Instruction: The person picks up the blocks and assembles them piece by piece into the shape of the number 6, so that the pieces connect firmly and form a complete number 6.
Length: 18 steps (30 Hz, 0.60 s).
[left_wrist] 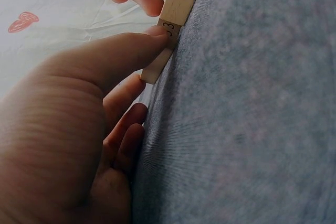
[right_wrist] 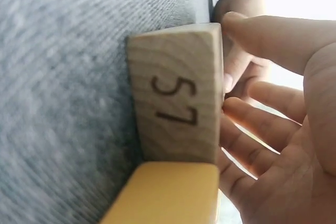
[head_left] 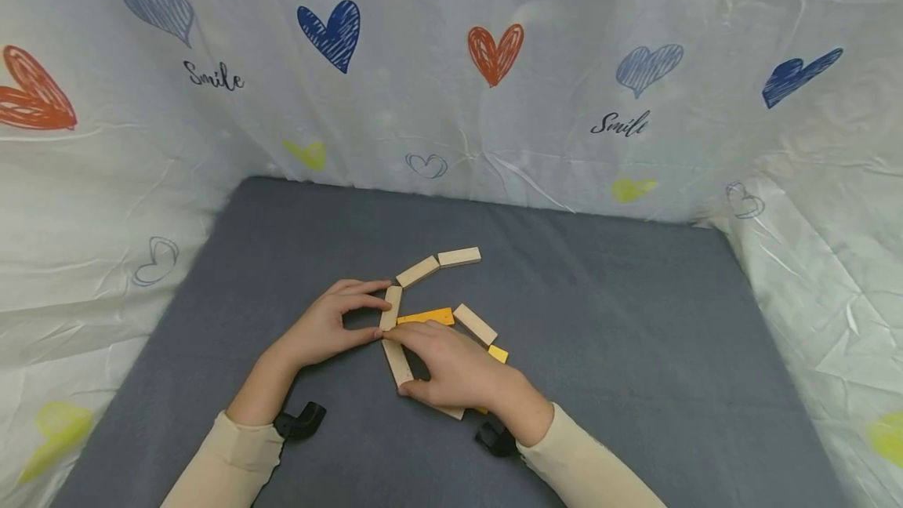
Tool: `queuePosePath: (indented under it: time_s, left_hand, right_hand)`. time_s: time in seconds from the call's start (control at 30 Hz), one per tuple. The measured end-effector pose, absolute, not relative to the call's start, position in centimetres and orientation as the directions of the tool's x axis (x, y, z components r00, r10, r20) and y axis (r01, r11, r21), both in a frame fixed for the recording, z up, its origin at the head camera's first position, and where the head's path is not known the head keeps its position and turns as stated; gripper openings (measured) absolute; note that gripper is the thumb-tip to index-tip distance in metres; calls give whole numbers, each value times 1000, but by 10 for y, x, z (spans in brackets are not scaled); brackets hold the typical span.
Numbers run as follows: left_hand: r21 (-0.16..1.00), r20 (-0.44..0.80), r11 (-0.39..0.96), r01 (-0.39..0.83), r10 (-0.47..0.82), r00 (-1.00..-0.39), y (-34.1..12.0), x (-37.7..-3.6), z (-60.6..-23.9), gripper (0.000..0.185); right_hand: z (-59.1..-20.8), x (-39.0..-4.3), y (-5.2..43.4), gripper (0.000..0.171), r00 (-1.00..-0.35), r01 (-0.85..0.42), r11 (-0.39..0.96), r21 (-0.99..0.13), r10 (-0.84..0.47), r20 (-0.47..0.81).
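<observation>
In the head view, my left hand (head_left: 320, 332) holds a plain wooden block (head_left: 391, 306) between its thumb and fingers. Its thumb presses near a stamped end of wood in the left wrist view. My right hand (head_left: 455, 367) arches over the lower blocks. Its thumb and index finger span the two ends of another wooden block (head_left: 397, 363), and the index fingertip nearly meets the left thumb. Under the right palm, a block marked 57 (right_wrist: 176, 95) abuts a yellow block (right_wrist: 163, 192). An orange-yellow block (head_left: 426, 316) lies just beyond the right fingers; the palm hides part of the layout.
Two plain blocks, one slanted (head_left: 418, 271) and one farther right (head_left: 459, 257), continue the curved line away from the hands. A wooden block (head_left: 476, 324) and a small yellow one (head_left: 498, 353) lie right of centre. A white heart-printed curtain (head_left: 550, 139) borders the grey tabletop (head_left: 621, 335).
</observation>
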<state>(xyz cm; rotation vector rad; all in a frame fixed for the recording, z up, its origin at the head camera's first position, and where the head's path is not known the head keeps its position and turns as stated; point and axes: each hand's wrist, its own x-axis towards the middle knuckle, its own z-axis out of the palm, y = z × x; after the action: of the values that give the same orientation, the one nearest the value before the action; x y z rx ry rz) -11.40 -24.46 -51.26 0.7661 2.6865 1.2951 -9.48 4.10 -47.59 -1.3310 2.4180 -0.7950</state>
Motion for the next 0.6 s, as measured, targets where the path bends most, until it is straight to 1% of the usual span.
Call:
queuePosePath:
  time_s: [0.13,0.33,0.47,0.6]
  left_hand:
    - [748,170,515,417,460,-872,-245,-112,-512,45]
    - [763,168,503,405,450,-877,-245,-108,-512,45]
    - [783,154,491,381,441,-884,-246,-108,-511,46]
    - [791,159,481,378,435,-886,-248,-106,-510,46]
  right_hand:
    - [-474,-94,44,67,-559,-665,431,-610,-829,24]
    - [-468,-94,52,44,-575,-660,395,-639,-813,91]
    - [-462,-96,63,38,-620,-647,404,-647,-772,138]
    - [-457,-97,78,36,-671,-627,426,-652,-721,175]
